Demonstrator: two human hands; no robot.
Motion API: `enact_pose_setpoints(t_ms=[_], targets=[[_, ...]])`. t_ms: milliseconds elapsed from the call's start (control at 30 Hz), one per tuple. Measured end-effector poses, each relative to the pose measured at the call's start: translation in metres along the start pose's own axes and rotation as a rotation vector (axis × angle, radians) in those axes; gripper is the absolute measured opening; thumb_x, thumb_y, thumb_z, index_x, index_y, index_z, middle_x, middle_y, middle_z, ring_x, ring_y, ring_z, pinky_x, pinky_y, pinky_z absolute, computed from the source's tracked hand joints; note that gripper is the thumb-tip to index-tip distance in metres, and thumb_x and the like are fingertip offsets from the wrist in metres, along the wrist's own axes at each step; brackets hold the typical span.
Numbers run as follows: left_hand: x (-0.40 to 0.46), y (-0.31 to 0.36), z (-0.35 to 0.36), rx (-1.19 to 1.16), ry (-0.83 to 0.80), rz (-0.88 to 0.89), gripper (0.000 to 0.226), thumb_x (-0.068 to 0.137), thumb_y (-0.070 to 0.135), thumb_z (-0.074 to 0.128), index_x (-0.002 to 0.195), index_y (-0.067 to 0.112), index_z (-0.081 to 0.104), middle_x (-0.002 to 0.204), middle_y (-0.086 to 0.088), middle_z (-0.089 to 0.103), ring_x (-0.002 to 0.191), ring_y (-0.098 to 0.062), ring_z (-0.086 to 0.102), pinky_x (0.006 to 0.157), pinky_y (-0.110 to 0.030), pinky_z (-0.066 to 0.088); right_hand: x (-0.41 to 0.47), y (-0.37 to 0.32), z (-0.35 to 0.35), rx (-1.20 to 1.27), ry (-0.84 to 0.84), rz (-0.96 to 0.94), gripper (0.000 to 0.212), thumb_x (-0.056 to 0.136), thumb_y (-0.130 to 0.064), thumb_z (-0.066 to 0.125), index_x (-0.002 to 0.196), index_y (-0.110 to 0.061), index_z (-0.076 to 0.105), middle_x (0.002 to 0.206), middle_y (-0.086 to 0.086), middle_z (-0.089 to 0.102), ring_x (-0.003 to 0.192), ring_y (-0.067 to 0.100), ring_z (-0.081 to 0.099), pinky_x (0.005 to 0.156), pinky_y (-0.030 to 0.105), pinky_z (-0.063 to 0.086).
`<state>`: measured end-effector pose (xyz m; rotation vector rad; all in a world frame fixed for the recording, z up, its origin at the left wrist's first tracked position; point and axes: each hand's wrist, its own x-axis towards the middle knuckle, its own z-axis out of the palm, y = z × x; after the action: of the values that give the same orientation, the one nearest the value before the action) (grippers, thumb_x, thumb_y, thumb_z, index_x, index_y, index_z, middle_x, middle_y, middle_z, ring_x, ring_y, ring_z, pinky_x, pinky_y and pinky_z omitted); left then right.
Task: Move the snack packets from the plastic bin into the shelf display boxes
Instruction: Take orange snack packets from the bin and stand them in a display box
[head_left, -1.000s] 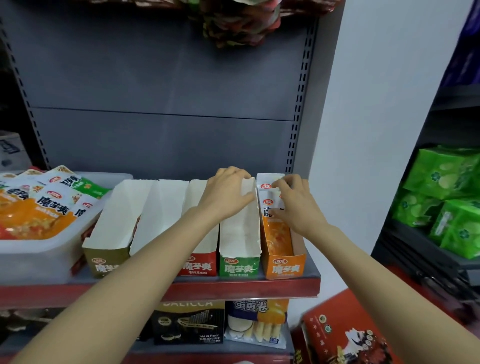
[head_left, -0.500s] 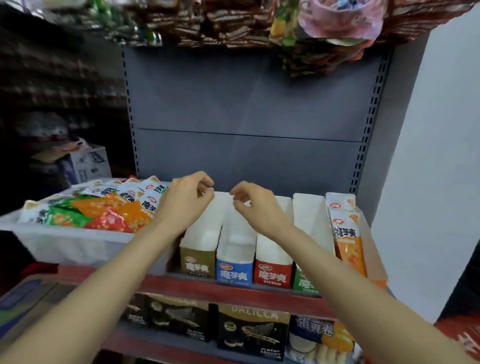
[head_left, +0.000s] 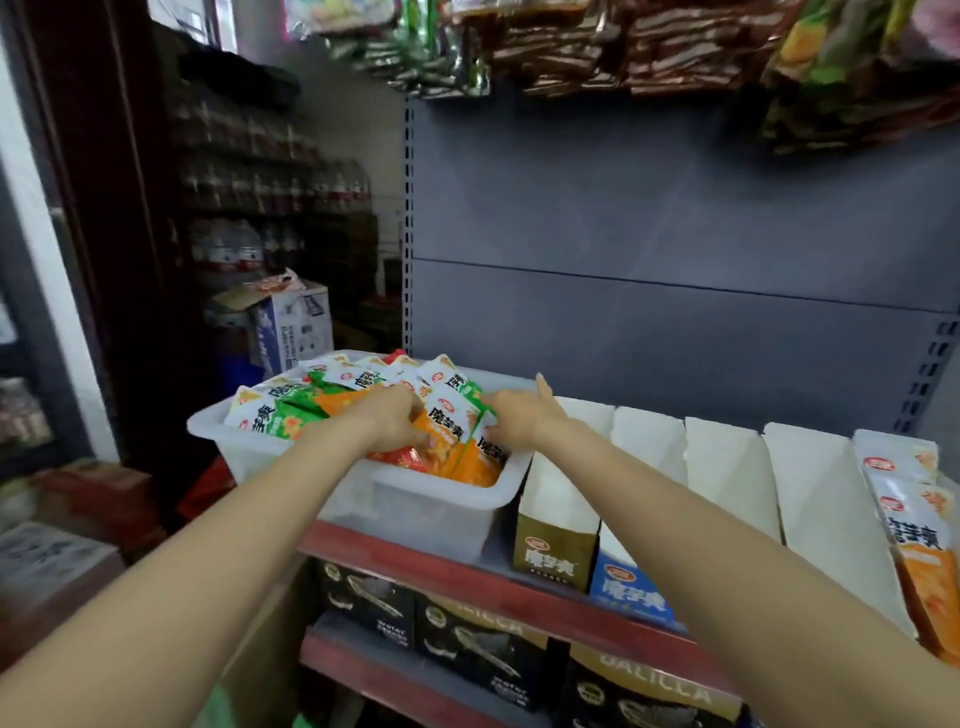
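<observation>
A: Where are the hands sitting?

B: Both are reaching into the plastic bin (head_left: 426, 514), which is standing at the left end of the shelf (head_left: 467, 582). The left hand (head_left: 392, 423) is lying on the heap of snack packets (head_left: 322, 400) with its fingers curled down into them. It is gripping an orange packet (head_left: 445, 431) by its left edge, as far as the blur is letting me see.

A: And the other one?

B: The right hand (head_left: 519, 415) is resting just beside it at the bin's right side, one finger sticking up and back, the others bending onto the green edge of that packet and pinching it.

A: Where are the display boxes sitting?

B: They are standing in a row on the same shelf, right of the bin. The brown box (head_left: 556, 551) is touching the bin's wall, the blue box (head_left: 631, 587) is next, then two more white-walled ones whose fronts the right forearm is hiding. These are showing only bare white inner walls. The last box (head_left: 922, 577) at the far right is holding orange packets standing on edge.

A: Anything below?

B: Black wafer cartons (head_left: 467, 644) are lining the lower shelf.
</observation>
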<state>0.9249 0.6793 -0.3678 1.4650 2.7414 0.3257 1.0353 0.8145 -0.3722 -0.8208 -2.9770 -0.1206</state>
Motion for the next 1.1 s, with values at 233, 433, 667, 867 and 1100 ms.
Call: enact_pose_setpoints(t_ms=[233, 433, 667, 867, 1100], targets=[[0.008, -0.008, 0.010, -0.090, 0.073, -0.005, 0.045, 0.079, 0.035, 0.071, 0.118, 0.013, 0.061, 0.116, -0.005, 0.062, 0.110, -0.025, 0.056, 0.091, -0.035, 0.047, 0.011, 0.012, -0.001, 0.324, 0.191, 0.037, 0.017, 0.084, -0.013, 0.066, 0.098, -0.009, 0.058, 0.101, 0.007, 0.062, 0.101, 0.027, 0.057, 0.078, 0.031, 0.043], [0.001, 0.005, 0.013, -0.296, 0.338, 0.118, 0.043, 0.089, 0.039, 0.059, 0.123, 0.012, 0.060, 0.124, -0.003, 0.059, 0.111, -0.019, 0.056, 0.091, -0.028, 0.040, 0.006, 0.015, -0.006, 0.703, 0.325, -0.093, 0.012, 0.083, -0.014, 0.066, 0.077, -0.015, 0.055, 0.083, 0.002, 0.064, 0.086, 0.022, 0.061, 0.079, 0.035, 0.048], [-0.009, 0.034, 0.000, -0.466, 0.399, 0.231, 0.011, 0.085, 0.021, 0.066, 0.090, 0.018, 0.057, 0.079, 0.005, 0.060, 0.080, -0.016, 0.060, 0.069, -0.027, 0.040, -0.026, 0.021, -0.030, 1.307, 0.526, -0.056, 0.011, 0.086, -0.014, 0.066, 0.077, -0.009, 0.060, 0.082, 0.012, 0.067, 0.075, 0.022, 0.064, 0.065, 0.032, 0.051], [-0.018, 0.085, -0.008, -0.939, 0.327, 0.231, 0.015, 0.081, 0.012, 0.072, 0.092, 0.016, 0.063, 0.091, -0.008, 0.072, 0.081, -0.022, 0.069, 0.074, -0.037, 0.057, -0.072, 0.053, -0.035, 1.602, 0.436, -0.009, 0.012, 0.091, -0.010, 0.059, 0.103, -0.007, 0.060, 0.098, 0.008, 0.070, 0.085, 0.023, 0.069, 0.072, 0.030, 0.058], [-0.024, 0.184, 0.012, -1.015, 0.153, 0.344, 0.022, 0.079, 0.022, 0.074, 0.098, 0.014, 0.064, 0.095, -0.004, 0.072, 0.087, -0.019, 0.069, 0.083, -0.042, 0.056, -0.153, 0.128, -0.037, 1.513, 0.615, 0.125, 0.018, 0.090, -0.004, 0.058, 0.108, -0.007, 0.056, 0.086, 0.003, 0.071, 0.074, 0.018, 0.068, 0.066, 0.031, 0.059]])
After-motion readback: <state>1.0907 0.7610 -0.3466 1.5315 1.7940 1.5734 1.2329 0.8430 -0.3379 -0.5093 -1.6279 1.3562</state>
